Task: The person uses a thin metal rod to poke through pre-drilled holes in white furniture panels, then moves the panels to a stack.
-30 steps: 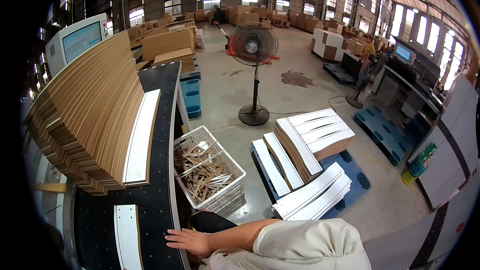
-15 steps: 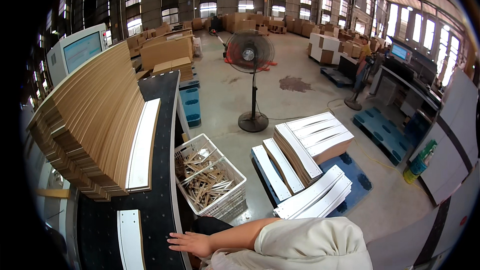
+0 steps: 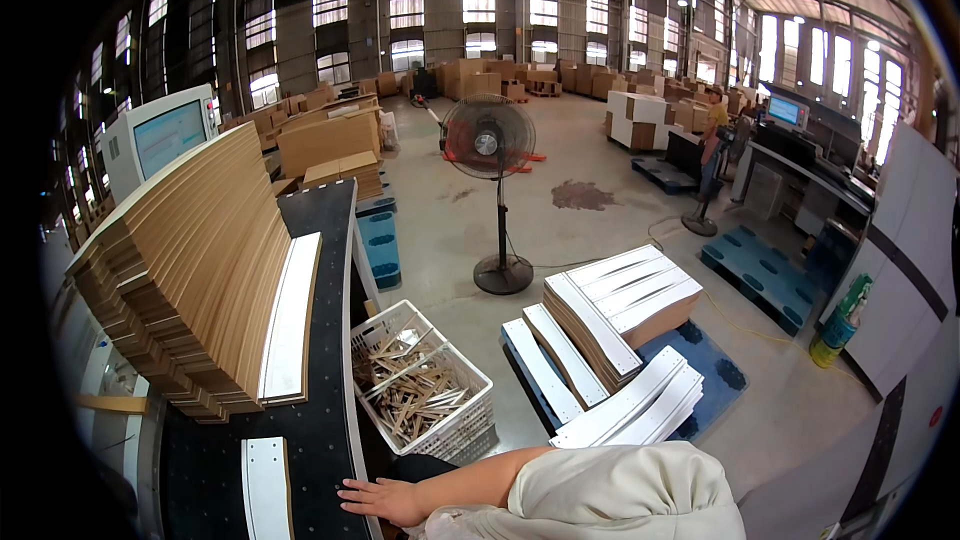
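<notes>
My right hand (image 3: 385, 500) lies palm down with fingers spread, on the right edge of the black work table (image 3: 325, 340). Nothing is in it. To its left is a short-looking white board (image 3: 264, 490) with small holes, its near end cut off by the frame. Farther along the table, a long curved white-faced board (image 3: 290, 325) leans at the front of a tall stack of brown-edged boards (image 3: 200, 260) standing on edge. My left hand is out of view.
A white plastic crate (image 3: 470, 420) of wood offcuts stands right of the table. Beyond it, white curved boards (image 3: 630, 400) lie stacked on a blue pallet (image 3: 715, 380). A pedestal fan (image 3: 500, 210) stands ahead. A monitor (image 3: 165, 140) is behind the tall stack; a person (image 3: 715, 130) stands far right.
The view has tilted up slightly, so the scene sits lower in the picture. My right hand stays on the table edge, and the boards have not moved.
</notes>
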The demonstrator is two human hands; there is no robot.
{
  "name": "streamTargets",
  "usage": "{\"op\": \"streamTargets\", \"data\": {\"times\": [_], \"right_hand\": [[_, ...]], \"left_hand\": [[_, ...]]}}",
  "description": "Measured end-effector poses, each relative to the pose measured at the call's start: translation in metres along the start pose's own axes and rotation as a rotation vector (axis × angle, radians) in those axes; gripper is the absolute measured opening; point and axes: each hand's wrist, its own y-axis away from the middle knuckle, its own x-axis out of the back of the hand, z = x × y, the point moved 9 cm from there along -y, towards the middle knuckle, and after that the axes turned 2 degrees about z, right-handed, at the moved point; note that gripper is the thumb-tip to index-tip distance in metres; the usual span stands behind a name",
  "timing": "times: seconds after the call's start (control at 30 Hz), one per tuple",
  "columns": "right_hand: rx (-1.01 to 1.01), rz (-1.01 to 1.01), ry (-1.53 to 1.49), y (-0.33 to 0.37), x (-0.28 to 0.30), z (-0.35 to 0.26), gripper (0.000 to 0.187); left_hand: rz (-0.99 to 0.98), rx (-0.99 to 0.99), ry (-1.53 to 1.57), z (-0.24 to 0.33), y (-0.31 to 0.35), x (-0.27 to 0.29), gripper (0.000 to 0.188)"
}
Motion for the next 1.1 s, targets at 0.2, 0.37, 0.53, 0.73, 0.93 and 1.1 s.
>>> {"op": "streamTargets", "data": {"times": [0.2,0.37,0.53,0.73,0.93,1.1], "right_hand": [[0.055,-0.058,0.007,-0.003,-0.001,0.001,0.085],[0.111,-0.13,0.001,-0.015,-0.012,0.01,0.103],[0.132,-0.178,-0.037,-0.02,-0.017,0.012,0.115],[0.101,-0.191,0.034,-0.016,-0.015,0.011,0.104],[0.117,-0.141,0.06,-0.014,-0.009,0.006,0.102],[0.116,-0.103,0.016,-0.014,-0.013,0.009,0.098]], "left_hand": [[0.009,0.012,-0.011,-0.006,0.011,-0.012,0.092],[-0.994,0.713,-0.024,-0.046,0.056,-0.062,0.091],[-0.499,0.368,-0.064,-0.03,0.015,-0.039,0.091],[-0.049,0.043,-0.118,-0.02,0.04,-0.033,0.092],[-0.035,0.023,-0.111,-0.012,0.019,-0.02,0.092],[-1.019,0.699,-0.068,-0.045,0.055,-0.062,0.093]]}}
